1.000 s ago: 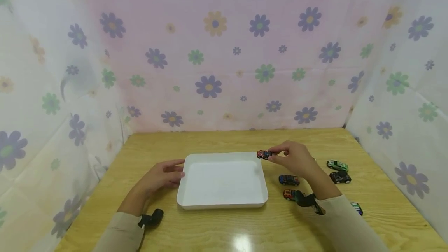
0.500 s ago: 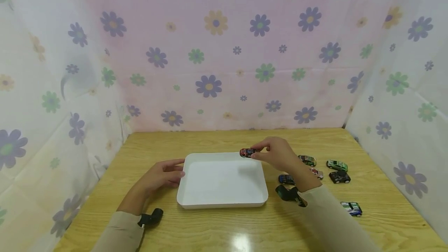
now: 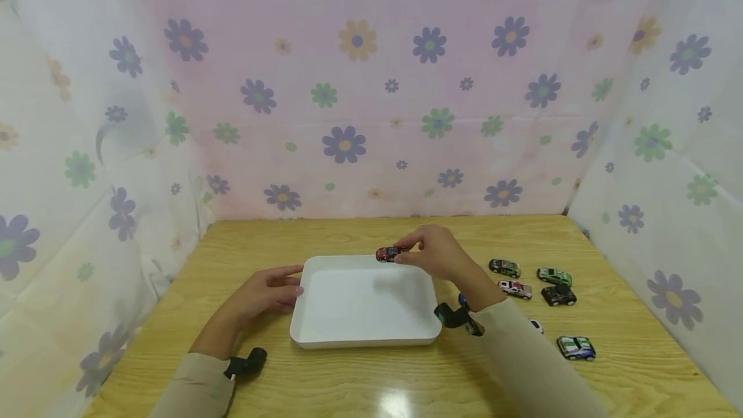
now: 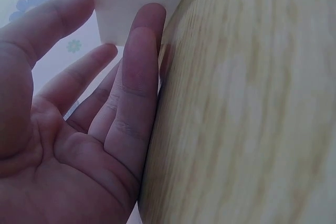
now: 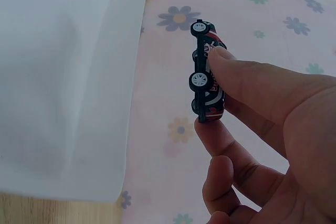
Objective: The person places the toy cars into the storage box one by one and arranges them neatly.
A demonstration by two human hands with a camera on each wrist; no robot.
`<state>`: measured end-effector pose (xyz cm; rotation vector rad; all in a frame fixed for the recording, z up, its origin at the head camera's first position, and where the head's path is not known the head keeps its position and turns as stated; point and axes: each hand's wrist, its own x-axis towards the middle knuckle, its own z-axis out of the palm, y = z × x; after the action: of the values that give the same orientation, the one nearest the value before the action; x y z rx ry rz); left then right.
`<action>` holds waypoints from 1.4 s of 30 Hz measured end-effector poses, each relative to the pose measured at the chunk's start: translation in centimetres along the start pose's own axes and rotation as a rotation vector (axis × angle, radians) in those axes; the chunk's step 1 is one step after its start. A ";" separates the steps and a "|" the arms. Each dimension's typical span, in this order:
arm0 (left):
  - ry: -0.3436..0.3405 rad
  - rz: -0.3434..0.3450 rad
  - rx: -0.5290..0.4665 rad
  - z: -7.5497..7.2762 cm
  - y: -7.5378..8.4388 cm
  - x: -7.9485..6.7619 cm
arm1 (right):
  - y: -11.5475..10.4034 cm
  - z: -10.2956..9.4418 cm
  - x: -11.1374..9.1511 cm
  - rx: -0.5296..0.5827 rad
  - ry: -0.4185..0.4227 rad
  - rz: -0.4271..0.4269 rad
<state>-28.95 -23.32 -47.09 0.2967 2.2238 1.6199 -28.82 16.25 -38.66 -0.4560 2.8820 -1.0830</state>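
A small red and black toy car [image 3: 386, 255] with white-rimmed wheels is pinched between the thumb and fingers of my right hand [image 3: 435, 255]. It hangs over the far rim of a white rectangular tray [image 3: 366, 344], right of its middle. In the right wrist view the toy car [image 5: 202, 77] shows its side and underside. My left hand [image 3: 264, 295] rests at the tray's left side, fingers extended. Up close in the left wrist view, those fingertips [image 4: 149, 19] lie against the tray wall [image 4: 126, 3], with the hand's edge along the table.
Right of the tray stand more toy cars: a dark multicoloured one [image 3: 504, 268], a white and red one [image 3: 515, 289], a green one [image 3: 554, 276], a black one [image 3: 559, 295] and a white-green-blue one [image 3: 576, 348]. My right forearm partly hides others. Flowered cloth [image 3: 371, 82] surrounds the wooden table [image 3: 348, 386].
My right hand has carried the toy car leftward from the tray's far right corner to above its far rim, uncovering some toy cars behind. My left hand stays at the tray's side.
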 end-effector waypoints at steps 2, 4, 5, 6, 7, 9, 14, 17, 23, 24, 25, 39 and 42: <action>-0.003 0.003 -0.003 0.1 0.2 0.0 | 0.0 0.3 0.3 0.000 -0.004 0.001; -0.004 0.004 -0.006 0.1 0.2 0.0 | 0.0 0.5 0.4 -0.004 -0.007 -0.003; -0.004 0.004 -0.005 0.1 0.2 0.0 | 0.0 0.7 0.5 -0.003 -0.009 -0.006; -0.005 0.004 -0.002 0.1 0.2 0.0 | -0.1 0.8 0.6 -0.001 -0.013 -0.009; -0.004 0.003 -0.002 0.1 0.1 0.1 | -0.1 1.0 0.8 0.001 -0.015 -0.012; -0.003 0.000 -0.002 0.1 0.0 0.1 | -0.2 1.3 1.0 0.000 -0.017 -0.020; -0.008 0.012 0.007 0.0 0.0 0.1 | -0.4 2.5 1.7 0.008 -0.034 -0.031; -0.021 0.020 0.014 0.0 0.0 0.1 | -0.7 3.1 2.0 0.021 -0.052 -0.025; -0.036 0.023 0.007 0.0 -0.1 0.1 | -1.3 4.3 2.6 0.034 -0.069 -0.016; -0.036 0.023 0.007 0.0 -0.1 0.1 | -1.4 4.5 2.8 0.034 -0.073 -0.017; -0.036 0.022 0.007 -0.1 -0.1 0.1 | -1.4 4.7 2.9 0.035 -0.076 -0.016; -0.023 0.017 0.034 -0.2 -0.1 0.2 | -2.3 6.9 3.6 0.083 -0.096 0.037; -0.017 0.009 0.034 -0.2 -0.1 0.1 | -2.6 7.6 3.8 0.073 -0.104 0.024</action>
<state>-29.11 -23.53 -47.08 0.3286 2.2423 1.5794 -30.78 8.46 -42.39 -0.4582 2.7415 -1.1213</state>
